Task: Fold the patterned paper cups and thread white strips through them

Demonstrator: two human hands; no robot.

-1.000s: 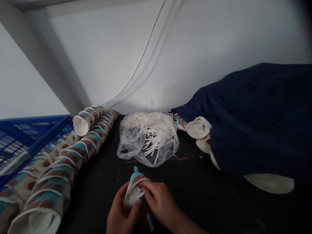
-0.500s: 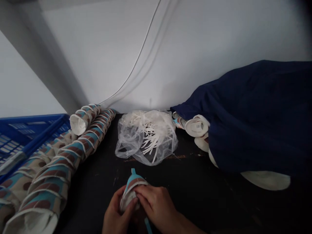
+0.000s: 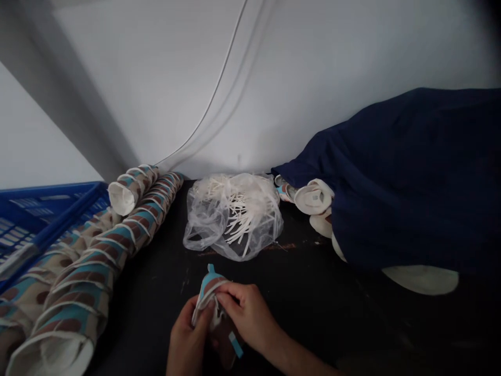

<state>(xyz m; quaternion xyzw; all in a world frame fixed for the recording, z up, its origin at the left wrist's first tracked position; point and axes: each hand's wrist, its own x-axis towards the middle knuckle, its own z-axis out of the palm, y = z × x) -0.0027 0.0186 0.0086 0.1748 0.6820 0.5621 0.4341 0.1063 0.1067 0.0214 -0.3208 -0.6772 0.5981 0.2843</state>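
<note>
Near the front of the dark table, both my hands grip a small cupped fabric piece (image 3: 206, 289) with blue and brown patterning, white edging and a blue loop at its tip. My left hand (image 3: 190, 329) holds its left side, the thumb pressed at the white inner lining. From the right, my right hand (image 3: 246, 313) pinches the white edge between thumb and fingers. A lower brown part hangs below the hands with a blue tab (image 3: 235, 344) on it. The fingertips partly cover the opening.
A clear plastic bag (image 3: 203, 224) of white strips lies behind my hands. Nested rows of patterned fabric pieces (image 3: 82, 287) line the left, beside a blue crate (image 3: 47, 209). Dark blue cloth (image 3: 403, 183) covers more pieces (image 3: 313, 196) at the right. A white cable (image 3: 219, 78) runs along the wall.
My right fingers have shifted along the white edge and the opening is bent differently. The lower brown part and blue tab show more now. The view has moved slightly.
</note>
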